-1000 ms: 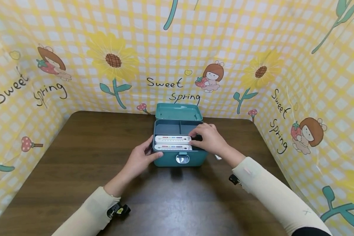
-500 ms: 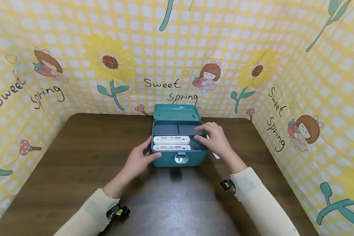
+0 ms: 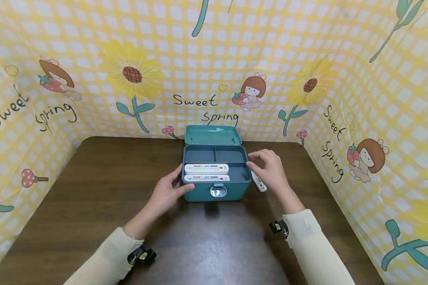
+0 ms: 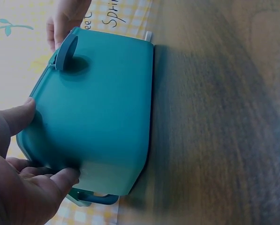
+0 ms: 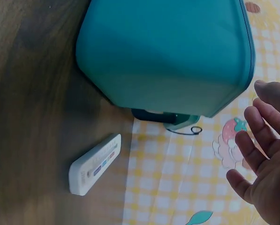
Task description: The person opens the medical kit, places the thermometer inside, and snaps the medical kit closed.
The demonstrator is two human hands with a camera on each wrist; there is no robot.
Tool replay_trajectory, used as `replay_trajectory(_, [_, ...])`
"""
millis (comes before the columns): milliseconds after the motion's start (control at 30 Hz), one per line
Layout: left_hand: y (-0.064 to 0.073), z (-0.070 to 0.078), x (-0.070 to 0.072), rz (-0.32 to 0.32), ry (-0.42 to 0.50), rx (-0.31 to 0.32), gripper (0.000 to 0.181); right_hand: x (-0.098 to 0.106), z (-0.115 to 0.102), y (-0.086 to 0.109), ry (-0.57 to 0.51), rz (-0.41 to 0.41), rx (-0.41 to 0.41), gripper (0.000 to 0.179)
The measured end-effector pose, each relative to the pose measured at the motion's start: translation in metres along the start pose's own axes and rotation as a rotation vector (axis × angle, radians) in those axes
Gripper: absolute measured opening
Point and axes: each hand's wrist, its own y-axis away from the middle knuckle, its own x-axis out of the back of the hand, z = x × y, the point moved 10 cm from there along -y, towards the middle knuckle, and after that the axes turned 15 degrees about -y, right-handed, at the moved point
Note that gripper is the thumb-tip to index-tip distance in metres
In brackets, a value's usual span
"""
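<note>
A teal storage box [image 3: 199, 194] stands on the table with its lid [image 3: 213, 135] tipped back. My left hand [image 3: 167, 192] holds the box at its left end, thumb at the front corner and fingers along the side. Two white thermometers with printed scales lie in the front compartment, a rear one [image 3: 206, 169] and a front one [image 3: 207, 178]. My right hand [image 3: 272, 170] is beside the box's right rim, fingers loosely bent and holding nothing. Below it, a third thermometer [image 5: 95, 164] lies on the table, partly hidden by the hand in the head view.
A divider [image 3: 215, 153] splits the back of the box into two compartments. The front clasp [image 3: 218, 191] hangs undone. Patterned yellow cloth [image 3: 157, 51] walls in the back and sides of the brown wooden table [image 3: 128, 166].
My right hand has let go of the rear thermometer in the box and moved right, out past the rim. More of the loose thermometer shows now. My left hand stays on the box.
</note>
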Motion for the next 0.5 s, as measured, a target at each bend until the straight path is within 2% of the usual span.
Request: replay_trajectory(500, [-0.002,-0.001,-0.002,0.0,0.016,-0.021,0.094,0.02,0.019,0.02,-0.079,0.101,-0.045,0.025])
